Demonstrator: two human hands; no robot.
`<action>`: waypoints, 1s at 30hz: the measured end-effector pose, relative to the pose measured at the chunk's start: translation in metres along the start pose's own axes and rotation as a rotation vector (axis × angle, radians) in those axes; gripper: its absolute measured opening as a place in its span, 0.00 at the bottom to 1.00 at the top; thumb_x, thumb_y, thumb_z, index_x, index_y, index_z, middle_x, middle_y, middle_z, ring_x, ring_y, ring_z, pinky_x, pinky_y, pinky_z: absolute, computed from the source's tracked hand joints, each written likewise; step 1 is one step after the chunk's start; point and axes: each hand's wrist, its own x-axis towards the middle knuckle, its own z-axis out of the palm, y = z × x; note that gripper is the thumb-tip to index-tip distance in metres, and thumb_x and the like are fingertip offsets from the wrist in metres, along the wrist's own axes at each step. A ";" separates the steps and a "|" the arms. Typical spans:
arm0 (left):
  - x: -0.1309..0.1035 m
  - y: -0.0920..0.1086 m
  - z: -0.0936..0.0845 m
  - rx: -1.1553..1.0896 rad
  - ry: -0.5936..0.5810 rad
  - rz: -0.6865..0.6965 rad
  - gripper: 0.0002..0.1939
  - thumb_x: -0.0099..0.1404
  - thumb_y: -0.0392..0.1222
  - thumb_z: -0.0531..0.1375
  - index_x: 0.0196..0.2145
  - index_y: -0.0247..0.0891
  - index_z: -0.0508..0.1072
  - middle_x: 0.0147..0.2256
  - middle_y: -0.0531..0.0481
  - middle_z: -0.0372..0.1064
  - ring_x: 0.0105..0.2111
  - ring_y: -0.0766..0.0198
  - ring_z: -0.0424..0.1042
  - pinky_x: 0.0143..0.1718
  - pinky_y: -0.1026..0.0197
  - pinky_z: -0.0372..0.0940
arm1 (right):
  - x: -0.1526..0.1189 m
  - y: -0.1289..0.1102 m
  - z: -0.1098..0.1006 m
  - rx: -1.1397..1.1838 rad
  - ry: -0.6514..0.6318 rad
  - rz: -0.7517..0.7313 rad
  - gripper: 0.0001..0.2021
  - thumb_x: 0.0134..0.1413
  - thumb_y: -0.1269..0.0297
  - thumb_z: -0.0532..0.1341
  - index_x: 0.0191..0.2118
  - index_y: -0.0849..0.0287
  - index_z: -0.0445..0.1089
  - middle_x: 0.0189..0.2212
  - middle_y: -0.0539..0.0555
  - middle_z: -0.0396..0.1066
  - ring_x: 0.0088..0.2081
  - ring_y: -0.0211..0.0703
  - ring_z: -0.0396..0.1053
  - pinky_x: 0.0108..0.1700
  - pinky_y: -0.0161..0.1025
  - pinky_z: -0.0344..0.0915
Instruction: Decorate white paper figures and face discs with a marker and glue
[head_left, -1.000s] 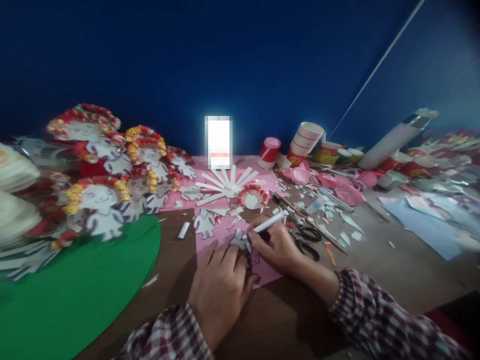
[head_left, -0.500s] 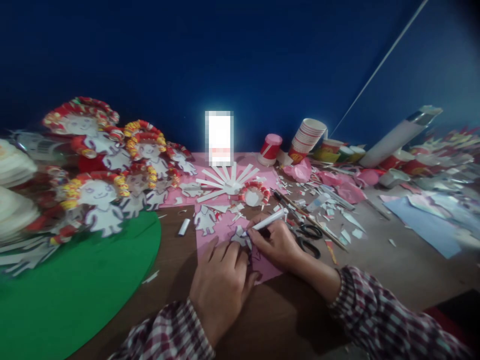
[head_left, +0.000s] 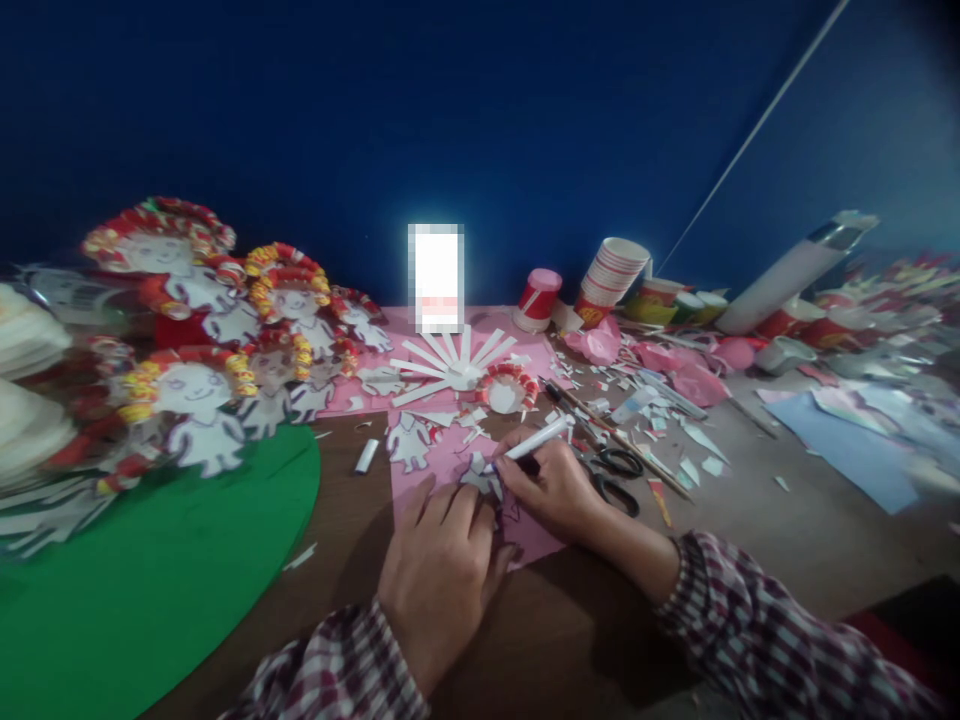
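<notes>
My right hand [head_left: 551,490] is closed around a white marker [head_left: 538,438], its tip down at a small white paper cutout [head_left: 480,472]. Beneath the cutout lies a sheet of pink paper [head_left: 536,545] with dark lines on it. My left hand [head_left: 446,560] rests flat with fingers spread, its fingertips at the cutout's near edge and hiding part of it. Another paper doll body [head_left: 409,442] with a purple outline lies on the pink sheet's upper left. The marker cap [head_left: 366,457] sits on the table to the left.
Black-handled scissors [head_left: 619,475] and a thin wooden stick [head_left: 660,470] lie beside my right hand among paper scraps. Finished paper dolls [head_left: 199,390] stand at the left by a green disc [head_left: 187,580]. Stacked paper cups [head_left: 615,280] and a glowing, blurred-out screen [head_left: 436,275] are at the back.
The view has shifted very slightly. Both hands keep nearly the same place, with the marker still at the cutout.
</notes>
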 end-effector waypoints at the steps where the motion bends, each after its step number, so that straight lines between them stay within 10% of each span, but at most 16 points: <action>1: 0.000 0.000 0.000 -0.001 0.002 0.001 0.14 0.63 0.45 0.56 0.43 0.35 0.73 0.42 0.43 0.70 0.44 0.51 0.67 0.53 0.43 0.58 | 0.000 0.000 0.000 0.023 0.003 -0.009 0.08 0.56 0.62 0.56 0.35 0.60 0.68 0.25 0.49 0.67 0.26 0.36 0.64 0.29 0.31 0.59; 30: 0.000 0.000 -0.001 -0.003 -0.003 0.006 0.16 0.63 0.45 0.57 0.44 0.34 0.72 0.43 0.43 0.70 0.45 0.51 0.67 0.54 0.43 0.57 | 0.002 -0.002 0.000 0.082 0.093 -0.004 0.09 0.58 0.62 0.54 0.30 0.60 0.65 0.22 0.48 0.65 0.24 0.35 0.61 0.28 0.31 0.58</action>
